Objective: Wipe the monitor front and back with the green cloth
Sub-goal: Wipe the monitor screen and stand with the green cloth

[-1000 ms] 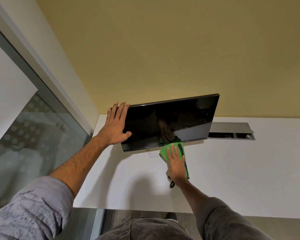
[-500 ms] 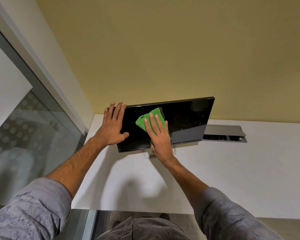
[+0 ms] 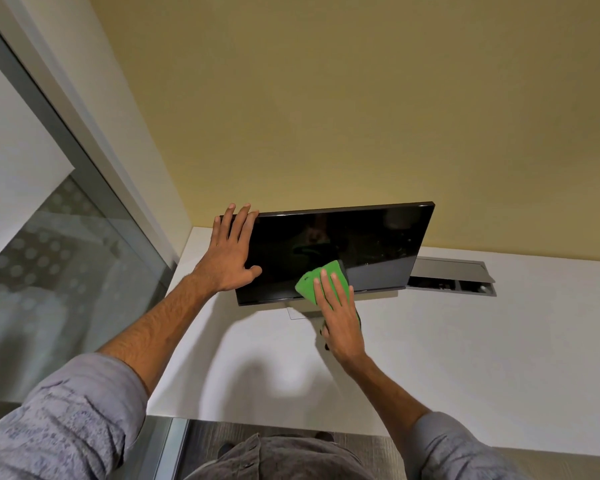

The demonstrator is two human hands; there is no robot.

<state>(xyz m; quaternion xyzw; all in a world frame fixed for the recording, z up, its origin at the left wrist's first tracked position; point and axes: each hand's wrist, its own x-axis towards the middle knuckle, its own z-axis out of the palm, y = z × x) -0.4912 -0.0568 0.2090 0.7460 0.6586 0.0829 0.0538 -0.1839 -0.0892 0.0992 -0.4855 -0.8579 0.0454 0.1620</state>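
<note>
A black flat monitor (image 3: 371,244) stands on the white desk (image 3: 465,358) with its dark screen facing me. My left hand (image 3: 231,252) lies flat over the screen's left edge, fingers straight up to the top corner, thumb on the glass. With straight fingers my right hand (image 3: 340,313) presses the green cloth (image 3: 309,284) against the lower middle of the screen. The cloth reaches over the bottom bezel and part of it is hidden under my palm. The monitor's back is out of sight.
A grey cable hatch (image 3: 451,277) is set into the desk just right of the monitor. The yellow wall (image 3: 326,98) rises close behind. A glass partition (image 3: 49,271) runs along the left. The monitor's clear foot (image 3: 297,313) shows below the bezel.
My right hand slid the green cloth from the screen's upper left middle down to its lower middle, after a sweep up from the bottom edge. My left hand stayed on the left edge.
</note>
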